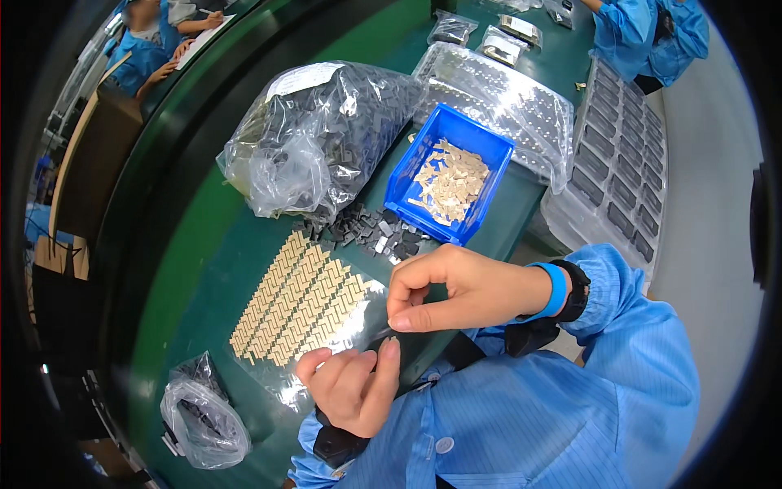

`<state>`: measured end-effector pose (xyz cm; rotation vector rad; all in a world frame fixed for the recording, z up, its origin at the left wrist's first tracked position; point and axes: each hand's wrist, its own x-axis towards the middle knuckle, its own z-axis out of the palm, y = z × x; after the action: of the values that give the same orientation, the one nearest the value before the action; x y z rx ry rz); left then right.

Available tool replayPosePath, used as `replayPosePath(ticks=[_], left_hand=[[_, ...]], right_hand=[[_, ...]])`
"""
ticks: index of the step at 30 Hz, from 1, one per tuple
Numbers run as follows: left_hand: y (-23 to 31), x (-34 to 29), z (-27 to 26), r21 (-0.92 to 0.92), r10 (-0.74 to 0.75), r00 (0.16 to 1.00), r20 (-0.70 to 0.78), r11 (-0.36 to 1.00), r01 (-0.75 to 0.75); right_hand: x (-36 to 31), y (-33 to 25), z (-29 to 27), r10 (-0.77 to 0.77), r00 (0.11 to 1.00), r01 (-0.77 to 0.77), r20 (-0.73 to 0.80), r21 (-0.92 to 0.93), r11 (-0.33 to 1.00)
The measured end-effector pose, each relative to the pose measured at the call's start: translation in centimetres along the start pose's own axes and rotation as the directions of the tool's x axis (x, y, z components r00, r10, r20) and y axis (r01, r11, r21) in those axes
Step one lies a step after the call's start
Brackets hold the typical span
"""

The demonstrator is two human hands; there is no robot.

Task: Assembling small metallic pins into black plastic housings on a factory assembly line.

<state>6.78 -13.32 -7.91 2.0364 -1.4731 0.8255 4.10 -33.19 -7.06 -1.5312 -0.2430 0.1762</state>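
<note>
1. Leftmost, a small crumpled plastic bag (204, 420) of dark parts lies on the green surface (195, 244), apart from both hands.
2. Next, a clear sheet (305, 314) carries tan strips in slanting rows; its long axis runs from lower left to upper right, and its near edge lies just beside the left hand (350, 387).
3. That left hand's fingers (326, 363) are curled, thumb raised, pinching a small dark piece (381, 341) at the sheet's corner.
4. Directly above, the right hand (456, 289) closes thumb and forefinger on the same piece; whether it grips is unclear.
5. Beyond, loose dark parts (371, 228) spill from a large bag (318, 134), beside a blue bin (448, 175) of tan strips.
</note>
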Motion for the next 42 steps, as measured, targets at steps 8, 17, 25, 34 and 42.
replayPosePath(ticks=[8,17,25,34,42], left_hand=[[-0.1,0.7,2.0,-0.056,-0.113,0.992,0.059,0.992,0.116],[-5.8,0.5,7.3,-0.115,-0.605,0.789,0.106,0.781,0.614],[-6.7,-0.2,8.8,-0.080,-0.682,0.715,0.153,0.713,0.697],[-6.4,0.8,6.2,-0.444,-0.770,0.625,0.130,0.519,0.731],[-3.7,0.6,1.1,-0.507,-0.282,0.566,0.775,-0.812,0.290]], right_hand=[[-0.3,0.3,-0.3,-0.071,0.985,0.052,-0.160,-0.121,0.991],[-0.7,0.4,-1.0,-0.112,0.911,0.092,-0.396,-0.069,0.993],[-1.1,0.5,-0.9,-0.117,0.902,0.093,-0.416,-0.077,0.993],[-0.8,0.9,-0.3,-0.213,0.862,0.195,-0.460,-0.087,0.977],[0.3,0.6,1.6,-0.449,0.829,0.426,-0.333,-0.146,0.893]])
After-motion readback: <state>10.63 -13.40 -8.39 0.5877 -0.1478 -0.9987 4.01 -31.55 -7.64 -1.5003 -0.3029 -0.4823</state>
